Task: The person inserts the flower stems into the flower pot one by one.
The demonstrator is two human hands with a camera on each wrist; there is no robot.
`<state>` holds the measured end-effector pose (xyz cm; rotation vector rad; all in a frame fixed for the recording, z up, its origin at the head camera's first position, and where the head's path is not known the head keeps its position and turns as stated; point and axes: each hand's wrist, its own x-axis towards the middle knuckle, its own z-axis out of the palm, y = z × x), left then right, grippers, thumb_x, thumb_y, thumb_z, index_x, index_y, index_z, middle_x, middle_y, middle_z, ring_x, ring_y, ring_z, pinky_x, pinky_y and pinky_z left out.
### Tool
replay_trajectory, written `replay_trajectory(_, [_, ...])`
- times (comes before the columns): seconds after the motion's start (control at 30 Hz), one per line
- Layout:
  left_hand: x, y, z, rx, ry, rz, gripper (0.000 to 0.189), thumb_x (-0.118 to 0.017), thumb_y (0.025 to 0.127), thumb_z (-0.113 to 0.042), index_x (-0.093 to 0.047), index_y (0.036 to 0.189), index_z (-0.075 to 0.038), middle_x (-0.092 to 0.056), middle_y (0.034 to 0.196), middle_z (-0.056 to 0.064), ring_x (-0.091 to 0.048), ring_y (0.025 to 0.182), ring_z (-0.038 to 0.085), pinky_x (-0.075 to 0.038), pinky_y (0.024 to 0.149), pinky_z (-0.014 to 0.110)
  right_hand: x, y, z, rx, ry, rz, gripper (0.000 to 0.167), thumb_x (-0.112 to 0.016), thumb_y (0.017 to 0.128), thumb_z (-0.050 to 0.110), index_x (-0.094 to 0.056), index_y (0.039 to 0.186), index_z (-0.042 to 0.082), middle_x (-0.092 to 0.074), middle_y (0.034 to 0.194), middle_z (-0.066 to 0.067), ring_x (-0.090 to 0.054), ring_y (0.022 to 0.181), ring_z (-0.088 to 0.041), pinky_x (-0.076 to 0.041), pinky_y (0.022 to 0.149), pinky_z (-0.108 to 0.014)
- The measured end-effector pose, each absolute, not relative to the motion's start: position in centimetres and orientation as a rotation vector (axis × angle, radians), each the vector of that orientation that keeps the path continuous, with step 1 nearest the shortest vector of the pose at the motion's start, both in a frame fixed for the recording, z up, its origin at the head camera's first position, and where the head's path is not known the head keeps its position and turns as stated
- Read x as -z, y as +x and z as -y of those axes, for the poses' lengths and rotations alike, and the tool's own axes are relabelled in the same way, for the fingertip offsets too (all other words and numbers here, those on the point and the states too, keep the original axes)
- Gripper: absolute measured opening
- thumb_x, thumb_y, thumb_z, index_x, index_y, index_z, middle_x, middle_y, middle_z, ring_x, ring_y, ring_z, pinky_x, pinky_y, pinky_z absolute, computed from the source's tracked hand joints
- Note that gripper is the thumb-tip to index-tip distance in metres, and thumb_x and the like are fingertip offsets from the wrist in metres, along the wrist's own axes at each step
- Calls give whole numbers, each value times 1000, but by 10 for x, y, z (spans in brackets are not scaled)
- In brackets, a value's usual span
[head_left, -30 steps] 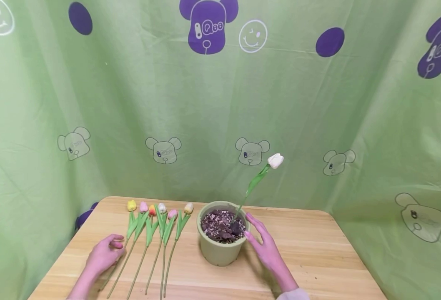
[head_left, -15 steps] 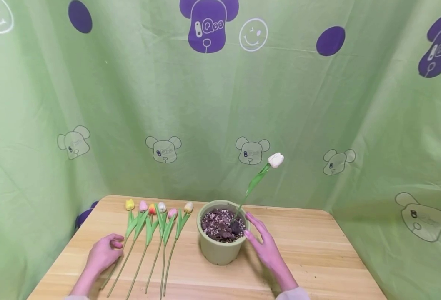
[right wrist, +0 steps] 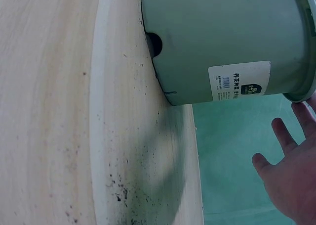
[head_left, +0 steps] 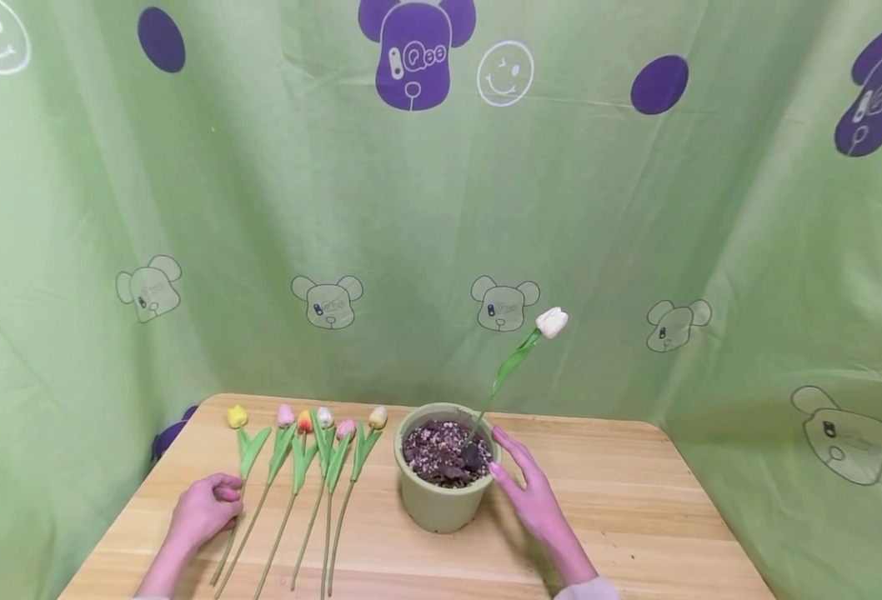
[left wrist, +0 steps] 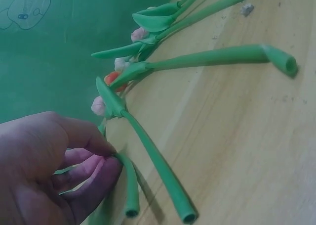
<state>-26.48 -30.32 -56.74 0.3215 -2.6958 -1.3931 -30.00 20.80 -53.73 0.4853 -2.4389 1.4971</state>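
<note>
My left hand (head_left: 204, 510) pinches the green stem of the yellow tulip (head_left: 237, 417) at the left end of a row of artificial tulips. In the left wrist view, thumb and fingertips meet on that stem (left wrist: 131, 188), whose cut end points toward the camera. Beside it lies a pink tulip (head_left: 285, 415), its stem running alongside. My right hand (head_left: 534, 500) has its fingers spread, with fingertips at the rim of the green flower pot (head_left: 441, 508). A white tulip (head_left: 552, 322) stands in the pot's soil (head_left: 441, 454), leaning right.
More tulips lie in the row: an orange-red one (head_left: 304, 421), a white one (head_left: 324, 417), another pink one (head_left: 346, 428) and a cream one (head_left: 378, 417). Dark crumbs (right wrist: 118, 190) dot the wooden table (head_left: 621, 500). A green curtain (head_left: 426, 208) hangs behind.
The yellow tulip's head has shifted left, away from the pink one, as my left hand's fingers closed on its stem. My right hand has stayed at the pot.
</note>
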Motion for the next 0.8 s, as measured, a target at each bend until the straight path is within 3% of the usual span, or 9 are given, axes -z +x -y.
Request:
replay_trajectory(0.33, [568,-262,299,1310,304,2784,50,-79,76,-3,-63,121,9,-67,91,8,-64,69,16,-60,56,27,537,-299,-208,-1494,491,2432,56,-59,105,27,-42,158,21,-37,166,-7,-30,154,-41,-18,120,-75])
replay_trajectory(0.8, [565,-264,299,1403,350,2780,44,-75,78,1,-61,119,11,-68,98,14,-66,77,18,-64,62,30,540,-302,-208,-1490,479,2441,56,-60,105,29,-41,158,23,-37,166,-10,-30,153,-40,-19,120,-75])
